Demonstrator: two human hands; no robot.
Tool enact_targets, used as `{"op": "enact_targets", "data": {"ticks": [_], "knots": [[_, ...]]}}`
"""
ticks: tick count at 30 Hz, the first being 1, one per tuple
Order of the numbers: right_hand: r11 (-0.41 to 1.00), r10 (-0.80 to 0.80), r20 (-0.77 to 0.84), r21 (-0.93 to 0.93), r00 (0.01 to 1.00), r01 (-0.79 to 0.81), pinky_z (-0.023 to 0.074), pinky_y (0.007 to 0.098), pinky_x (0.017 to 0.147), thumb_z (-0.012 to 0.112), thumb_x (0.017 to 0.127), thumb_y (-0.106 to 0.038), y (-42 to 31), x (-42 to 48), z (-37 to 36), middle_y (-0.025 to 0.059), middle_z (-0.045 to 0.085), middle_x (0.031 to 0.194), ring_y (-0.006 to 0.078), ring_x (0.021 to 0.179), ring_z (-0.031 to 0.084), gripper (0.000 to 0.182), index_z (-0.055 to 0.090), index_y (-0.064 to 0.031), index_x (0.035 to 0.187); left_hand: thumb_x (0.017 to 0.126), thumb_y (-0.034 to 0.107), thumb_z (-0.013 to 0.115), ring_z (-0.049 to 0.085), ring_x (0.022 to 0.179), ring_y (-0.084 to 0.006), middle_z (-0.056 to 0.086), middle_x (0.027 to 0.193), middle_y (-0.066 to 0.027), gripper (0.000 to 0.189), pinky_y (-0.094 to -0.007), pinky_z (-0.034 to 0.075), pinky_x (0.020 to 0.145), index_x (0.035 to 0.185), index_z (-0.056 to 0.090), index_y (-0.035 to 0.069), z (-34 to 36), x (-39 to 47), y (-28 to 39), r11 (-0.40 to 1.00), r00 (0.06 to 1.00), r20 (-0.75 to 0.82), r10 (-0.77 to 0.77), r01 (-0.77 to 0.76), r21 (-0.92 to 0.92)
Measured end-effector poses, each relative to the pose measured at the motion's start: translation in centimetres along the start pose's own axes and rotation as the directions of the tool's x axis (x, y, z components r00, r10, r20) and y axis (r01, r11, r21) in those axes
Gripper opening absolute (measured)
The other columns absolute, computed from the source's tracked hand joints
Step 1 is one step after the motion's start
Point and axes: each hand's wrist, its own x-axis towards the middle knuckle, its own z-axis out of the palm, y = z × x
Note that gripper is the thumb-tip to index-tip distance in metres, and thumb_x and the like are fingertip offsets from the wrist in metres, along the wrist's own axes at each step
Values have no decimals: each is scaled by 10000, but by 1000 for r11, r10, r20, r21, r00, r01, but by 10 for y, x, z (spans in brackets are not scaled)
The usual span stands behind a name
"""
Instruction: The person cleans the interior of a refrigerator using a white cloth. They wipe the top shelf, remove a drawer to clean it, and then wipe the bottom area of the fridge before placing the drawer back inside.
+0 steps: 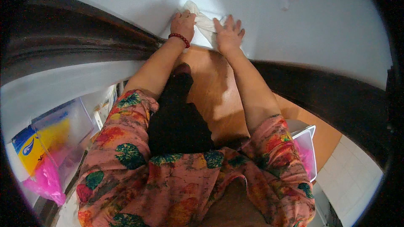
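Note:
A crumpled off-white cloth (205, 23) lies against a smooth white surface in front of me, between my two hands. My left hand (183, 25), with a red beaded bracelet at the wrist, rests on the cloth's left part with its fingers bent over it. Whether those fingers grip the cloth, I cannot tell. At the cloth's right end, my right hand (229, 36) presses flat with its fingers spread apart, partly over the cloth and partly on the white surface.
Dark frame parts run along the left (79, 34) and right (322, 85). Below the hands is a brown wood-like floor (214, 91). A clear plastic box (75, 123) and a pink bag (47, 179) are at lower left. A white-rimmed bin (312, 151) with pink lining stands at right.

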Motion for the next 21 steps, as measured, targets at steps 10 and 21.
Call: {"op": "enact_targets", "data": {"ticks": [10, 21], "knots": [[900, -275, -229, 281, 934, 334, 142, 483, 1037, 433, 795, -67, -27, -45, 50, 177, 262, 1352, 344, 1259, 223, 420, 418, 27, 1204, 708, 26, 496, 511, 901, -297, 552, 885, -101, 191, -359, 442, 775, 868, 598, 53, 2, -47, 0, 957, 986, 15, 167, -158, -245], [987, -116, 8, -109, 993, 116, 241, 523, 956, 386, 827, -165, 10, 18, -4, 169, 411, 1196, 345, 1124, 360, 390, 427, -107, 1210, 757, 91, 549, 513, 975, -290, 554, 1047, -120, 236, -371, 429, 838, 986, 603, 101, 10, 5, -15, 973, 969, 138, -205, 217, -81]]}}
